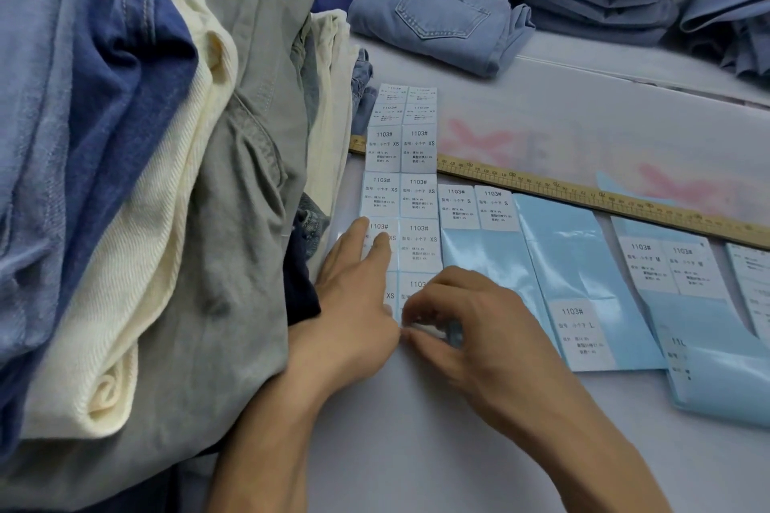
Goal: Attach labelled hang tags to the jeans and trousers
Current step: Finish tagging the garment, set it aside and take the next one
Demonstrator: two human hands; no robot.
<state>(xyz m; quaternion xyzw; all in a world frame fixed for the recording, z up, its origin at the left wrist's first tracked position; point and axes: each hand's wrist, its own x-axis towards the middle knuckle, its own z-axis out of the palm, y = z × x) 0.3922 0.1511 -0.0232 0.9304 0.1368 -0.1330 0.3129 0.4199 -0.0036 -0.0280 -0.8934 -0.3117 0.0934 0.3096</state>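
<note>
1. At left, a garment pile (158, 187) crowds your left hand (354, 304), fingers straight, pressing the XS label strip (402, 179).
2. Your right hand (471, 329) pinches that strip's near label edge.
3. Rightward lie S/L strips (575, 262) and a ruler (583, 189).

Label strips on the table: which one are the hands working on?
The XS strip, leftmost, beside the trouser pile. The left hand presses it flat while the right hand pinches its near end. The S and L strips lie untouched.
</note>
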